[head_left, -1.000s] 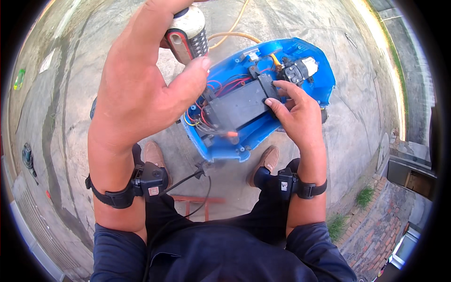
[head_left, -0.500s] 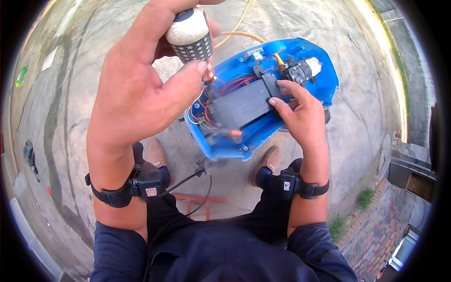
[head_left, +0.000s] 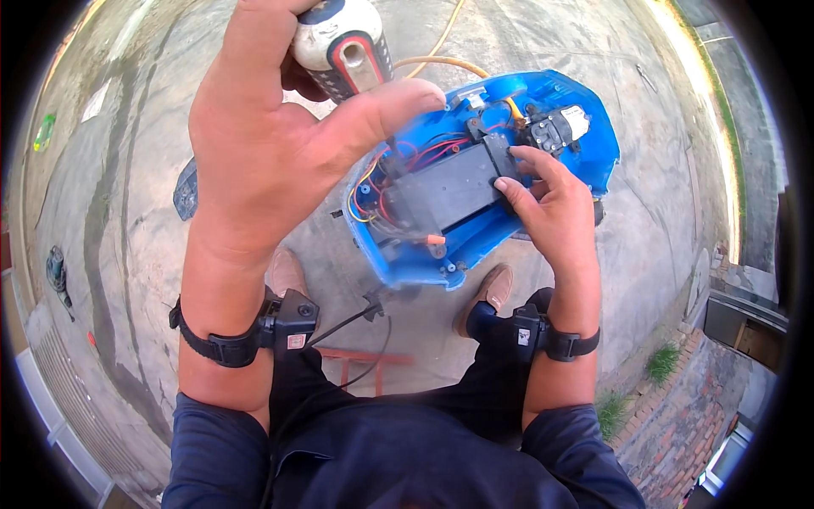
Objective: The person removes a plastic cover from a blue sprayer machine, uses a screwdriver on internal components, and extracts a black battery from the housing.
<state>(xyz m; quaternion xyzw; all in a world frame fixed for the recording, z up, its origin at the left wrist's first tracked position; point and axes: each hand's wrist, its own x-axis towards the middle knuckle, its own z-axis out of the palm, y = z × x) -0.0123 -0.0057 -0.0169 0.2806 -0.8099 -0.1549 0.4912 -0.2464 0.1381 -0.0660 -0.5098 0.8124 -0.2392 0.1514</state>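
My left hand [head_left: 259, 144] is raised close to the camera, its fingers curled around a screwdriver [head_left: 335, 38] with a white, star-patterned handle. The thumb lies stretched out beside the handle. Behind the hand, the screwdriver's shaft is hidden. Below sits a blue plastic housing [head_left: 599, 119], open side up, holding a black rectangular box [head_left: 449, 182] that looks like a battery. Thumb and fingers of my right hand [head_left: 555, 208] rest on the box's right end, by a dark bracket. A small pump with a motor [head_left: 555, 129] and red and yellow wires are fitted inside the housing.
A yellowish hose [head_left: 437, 61] runs over the concrete behind the housing. A red metal frame [head_left: 365, 358] lies between my feet. On the left are a power tool [head_left: 57, 273], a dark object [head_left: 185, 191] and a green bottle [head_left: 44, 133]. A black cable hangs from my left wrist strap.
The screwdriver has tipped so its handle end faces the camera more. My left thumb has come off the handle's lower part and stretched right. My right hand stays on the black box.
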